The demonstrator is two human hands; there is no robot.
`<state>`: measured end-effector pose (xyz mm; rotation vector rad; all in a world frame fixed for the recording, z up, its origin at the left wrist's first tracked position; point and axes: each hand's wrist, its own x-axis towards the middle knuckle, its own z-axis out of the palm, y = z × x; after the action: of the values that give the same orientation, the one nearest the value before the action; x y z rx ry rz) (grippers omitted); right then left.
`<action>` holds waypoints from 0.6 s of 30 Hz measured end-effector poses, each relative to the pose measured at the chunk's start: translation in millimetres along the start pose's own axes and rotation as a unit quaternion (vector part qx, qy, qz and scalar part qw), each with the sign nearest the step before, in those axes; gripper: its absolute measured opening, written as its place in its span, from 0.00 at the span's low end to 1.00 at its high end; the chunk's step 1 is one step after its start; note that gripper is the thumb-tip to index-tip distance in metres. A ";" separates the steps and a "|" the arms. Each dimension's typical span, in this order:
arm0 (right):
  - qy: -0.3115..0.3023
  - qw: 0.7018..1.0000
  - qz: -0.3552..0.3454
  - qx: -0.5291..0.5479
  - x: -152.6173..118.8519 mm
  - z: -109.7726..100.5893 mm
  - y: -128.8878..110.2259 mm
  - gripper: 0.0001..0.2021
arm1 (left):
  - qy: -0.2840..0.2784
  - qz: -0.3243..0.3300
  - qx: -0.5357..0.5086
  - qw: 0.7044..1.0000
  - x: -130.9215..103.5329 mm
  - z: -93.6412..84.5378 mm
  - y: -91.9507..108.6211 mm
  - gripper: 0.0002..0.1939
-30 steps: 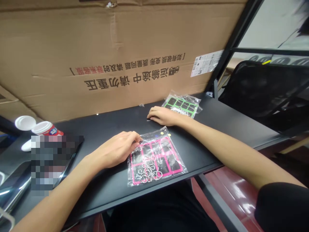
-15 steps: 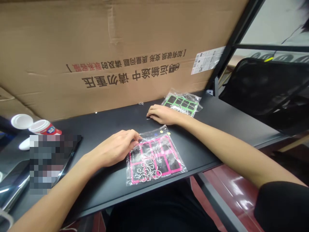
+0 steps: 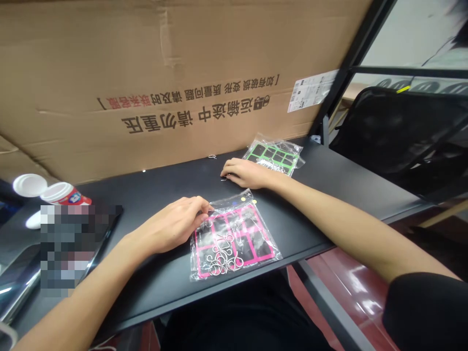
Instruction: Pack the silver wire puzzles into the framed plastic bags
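My left hand [image 3: 183,222] pinches the upper left edge of a clear plastic bag [image 3: 268,243] lying near the table's front edge. Inside the bag are a black card with pink borders [image 3: 245,240] and a heap of silvery wire hooks [image 3: 223,261]. Farther back, my right hand [image 3: 243,173] rests low over the table, fingers curled together. A small metal hook [image 3: 224,179] shows at its fingertips, partly hidden by them. Just beyond that wrist lies another clear bag, holding a green-bordered card [image 3: 280,155] and a pile of metal hooks [image 3: 271,165].
A large cardboard box [image 3: 183,58] stands along the back of the black table [image 3: 164,183], a small metal piece [image 3: 212,156] at its foot. At left are a red and white cup [image 3: 68,193], a white lid [image 3: 29,185] and a partly blurred-out dark device [image 3: 106,229]. A black chair [image 3: 398,126] is at right.
The view has shifted slightly, so everything sits a little farther left. Both hands keep their places, and the pink-bordered bag has not visibly moved on the table.
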<state>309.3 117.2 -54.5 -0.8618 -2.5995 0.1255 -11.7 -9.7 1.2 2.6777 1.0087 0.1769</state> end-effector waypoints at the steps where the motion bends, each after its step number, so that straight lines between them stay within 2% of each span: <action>1: 0.001 1.000 0.001 0.003 -0.1 0.0 0.0 0.16 | -0.001 0.001 0.000 1.000 -0.1 -0.2 0.3 0.14; 10: 0.000 1.000 -0.002 -0.014 -0.1 -1.3 -2.4 0.16 | 0.001 -0.006 -0.004 1.000 1.2 -0.4 1.4 0.14; 18: -0.001 1.000 -0.003 -0.004 -1.6 -8.5 -8.1 0.12 | -0.001 -0.006 -0.006 1.000 -0.2 -0.5 0.4 0.14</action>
<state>309.4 109.4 -45.6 -0.8559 -2.6064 0.1137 -11.7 -10.1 1.8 2.6592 1.0200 0.1765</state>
